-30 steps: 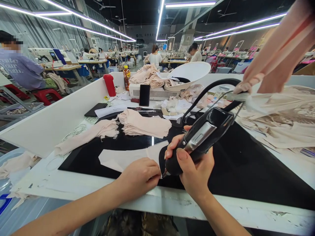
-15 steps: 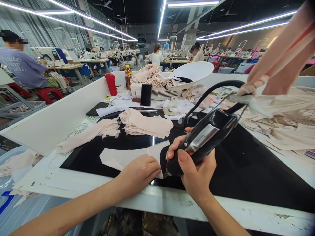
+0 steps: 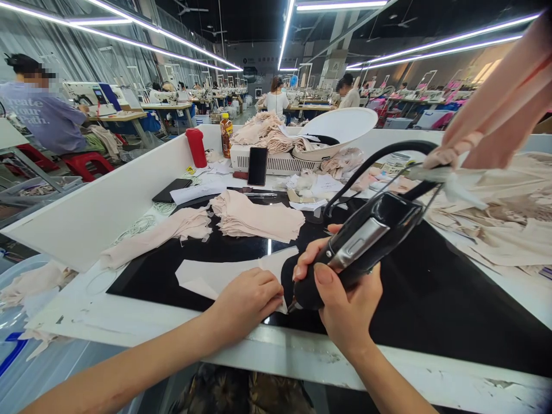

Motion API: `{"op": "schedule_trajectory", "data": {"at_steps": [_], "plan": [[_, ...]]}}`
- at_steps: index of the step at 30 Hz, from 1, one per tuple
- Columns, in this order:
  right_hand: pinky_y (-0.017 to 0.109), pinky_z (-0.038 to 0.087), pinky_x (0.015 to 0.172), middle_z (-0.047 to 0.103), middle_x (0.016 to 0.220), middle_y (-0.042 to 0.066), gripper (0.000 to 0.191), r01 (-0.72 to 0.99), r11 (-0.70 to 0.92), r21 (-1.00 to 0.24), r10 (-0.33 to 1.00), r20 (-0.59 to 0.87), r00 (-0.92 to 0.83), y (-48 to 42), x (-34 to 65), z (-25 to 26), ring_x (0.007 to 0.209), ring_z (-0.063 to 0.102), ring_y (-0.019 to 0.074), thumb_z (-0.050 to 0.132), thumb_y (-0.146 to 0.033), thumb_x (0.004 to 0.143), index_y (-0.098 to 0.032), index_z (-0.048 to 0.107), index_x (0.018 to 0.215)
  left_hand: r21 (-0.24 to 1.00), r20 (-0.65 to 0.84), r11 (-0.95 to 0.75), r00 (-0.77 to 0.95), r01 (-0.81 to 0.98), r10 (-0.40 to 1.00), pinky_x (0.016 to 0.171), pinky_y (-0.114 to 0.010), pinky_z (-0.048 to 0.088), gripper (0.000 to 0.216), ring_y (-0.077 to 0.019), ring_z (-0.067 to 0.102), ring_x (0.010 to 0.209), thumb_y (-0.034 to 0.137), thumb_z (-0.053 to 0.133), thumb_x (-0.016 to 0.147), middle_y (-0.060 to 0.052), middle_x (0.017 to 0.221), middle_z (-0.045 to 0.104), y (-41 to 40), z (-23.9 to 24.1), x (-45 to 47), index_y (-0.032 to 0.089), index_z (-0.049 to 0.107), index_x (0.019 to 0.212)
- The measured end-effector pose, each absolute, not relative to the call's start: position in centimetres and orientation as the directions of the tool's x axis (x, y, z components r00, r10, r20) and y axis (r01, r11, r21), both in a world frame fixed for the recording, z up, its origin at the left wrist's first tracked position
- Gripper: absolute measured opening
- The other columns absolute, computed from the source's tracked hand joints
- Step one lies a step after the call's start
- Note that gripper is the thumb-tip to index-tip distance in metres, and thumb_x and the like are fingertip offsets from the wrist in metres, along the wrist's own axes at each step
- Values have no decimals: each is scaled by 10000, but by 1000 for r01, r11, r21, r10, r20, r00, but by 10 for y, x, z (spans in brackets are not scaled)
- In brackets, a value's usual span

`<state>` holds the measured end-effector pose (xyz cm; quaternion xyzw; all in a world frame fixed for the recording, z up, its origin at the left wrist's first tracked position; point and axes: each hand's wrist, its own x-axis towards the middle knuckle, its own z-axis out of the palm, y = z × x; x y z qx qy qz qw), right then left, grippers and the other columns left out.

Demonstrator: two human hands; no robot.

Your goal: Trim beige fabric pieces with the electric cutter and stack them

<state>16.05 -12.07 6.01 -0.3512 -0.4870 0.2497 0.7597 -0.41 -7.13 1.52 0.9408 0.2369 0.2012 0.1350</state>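
A pale, curved flat piece (image 3: 215, 272) lies on the black board (image 3: 452, 299); I cannot tell whether it is fabric or paper. My left hand (image 3: 252, 296) rests on its right end with curled fingers, thumb and forefinger closed on the edge. My right hand (image 3: 345, 299) is wrapped round a black corded hand tool (image 3: 375, 236) with a silver plate on its side. The tool slants down to the left, its narrow metal tip close to the piece's corner by my left fingertips. Whether the tip touches the piece is unclear.
Behind my hands lie a stack of pink fabric pieces (image 3: 259, 217) and another pink bundle (image 3: 159, 236). Pink cloth (image 3: 495, 109) hangs tied near the tool's cable. A phone (image 3: 257, 167), a red cup (image 3: 196, 148) and a bottle (image 3: 226, 135) stand farther back.
The whole view has shifted very slightly. Both hands and the tool keep nearly the same place at the corner of the pale piece.
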Motion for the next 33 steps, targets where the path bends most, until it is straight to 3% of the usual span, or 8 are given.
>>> {"op": "schedule_trajectory", "data": {"at_steps": [10, 16, 19, 23, 33], "plan": [[306, 588, 568, 681, 844, -28, 320, -30, 625, -780, 723, 564, 399, -120, 161, 61, 595, 649, 142, 797, -297, 898, -269, 572, 1124, 211, 364, -899, 823, 383, 436, 843, -364, 540, 125, -220, 655, 904, 182, 566, 1080, -43, 983, 698, -72, 9, -3, 177, 630, 973], [315, 591, 572, 677, 839, -32, 313, -30, 626, -780, 720, 562, 407, -119, 161, 61, 594, 644, 143, 786, -272, 891, -273, 578, 1126, 147, 430, -929, 824, 339, 369, 935, -374, 529, 95, -230, 657, 1026, 163, 532, 1096, -61, 1104, 694, -73, 4, -5, 170, 615, 1050], [311, 583, 556, 678, 835, -32, 324, -38, 614, -789, 728, 547, 412, -119, 161, 61, 591, 641, 145, 795, -277, 883, -275, 580, 1125, 115, 395, -951, 865, 288, 310, 934, -358, 519, 130, -217, 647, 1013, 132, 494, 1105, -52, 1055, 683, -73, 8, -6, 164, 614, 1068], [307, 583, 556, 684, 836, -30, 328, -31, 616, -787, 725, 551, 413, -119, 162, 61, 591, 639, 143, 802, -289, 881, -270, 584, 1125, 130, 341, -954, 892, 270, 298, 876, -344, 516, 128, -209, 641, 921, 128, 510, 1098, -33, 951, 664, -73, 12, -7, 156, 613, 1027], [287, 583, 534, 685, 841, -27, 338, -57, 614, -787, 736, 545, 402, -120, 162, 61, 585, 639, 140, 809, -335, 899, -279, 581, 1143, 183, 373, -959, 887, 216, 272, 896, -327, 530, 150, -190, 663, 953, 119, 524, 1088, -52, 1016, 708, -70, 10, -14, 171, 656, 1038]]}}
